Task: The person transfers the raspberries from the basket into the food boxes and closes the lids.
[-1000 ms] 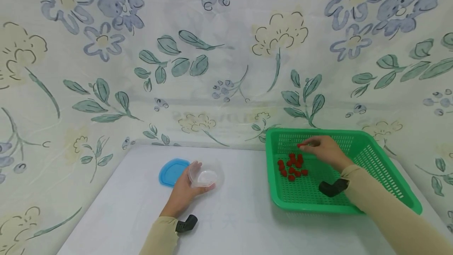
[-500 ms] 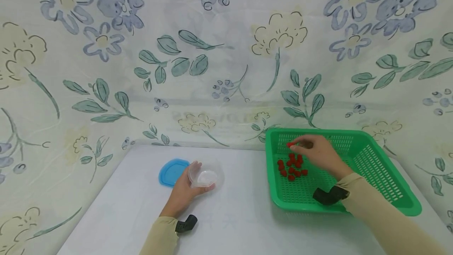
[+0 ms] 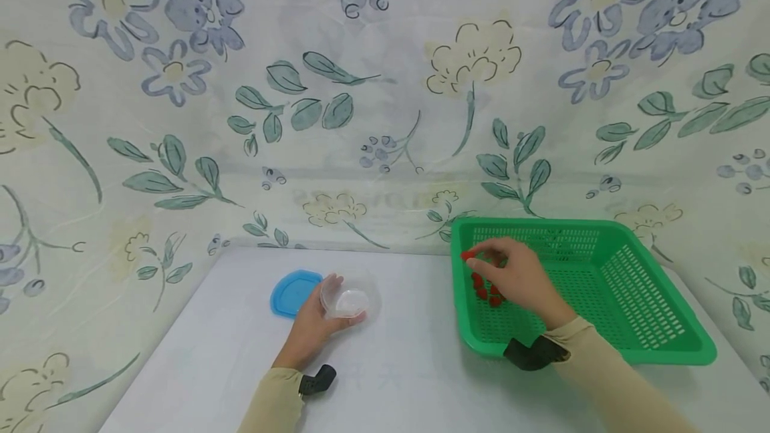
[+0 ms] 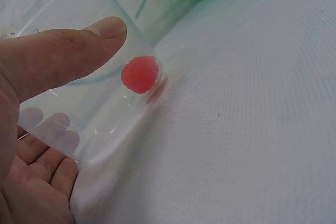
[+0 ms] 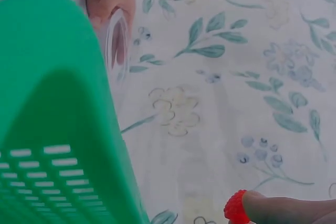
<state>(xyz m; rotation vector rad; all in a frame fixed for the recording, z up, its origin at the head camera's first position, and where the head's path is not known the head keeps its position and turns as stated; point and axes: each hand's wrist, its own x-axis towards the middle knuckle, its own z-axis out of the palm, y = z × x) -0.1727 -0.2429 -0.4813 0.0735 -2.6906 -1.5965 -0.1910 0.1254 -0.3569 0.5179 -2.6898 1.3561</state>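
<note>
My left hand (image 3: 319,318) grips a clear plastic container (image 3: 353,299), thumb on one side and fingers round the other. A red raspberry (image 4: 140,74) shows at the container's clear wall in the left wrist view, close to my thumb; the head view does not show it. My right hand (image 3: 517,276) pinches another raspberry (image 5: 237,206) between thumb and fingers. That hand is over the left side of the green basket (image 3: 637,299). Several more raspberries (image 3: 482,293) lie in the basket, partly hidden by the hand.
A blue lid (image 3: 295,293) lies on the white tabletop (image 3: 397,353), left of the container and partly behind my left hand. Behind the table hangs a flower-patterned cloth (image 3: 385,85). The basket's raised left wall stands between the raspberries and the container.
My right hand has moved left with its raspberry, from above the basket's middle to near its left rim, and a little lower. My left hand and the container have stayed in place.
</note>
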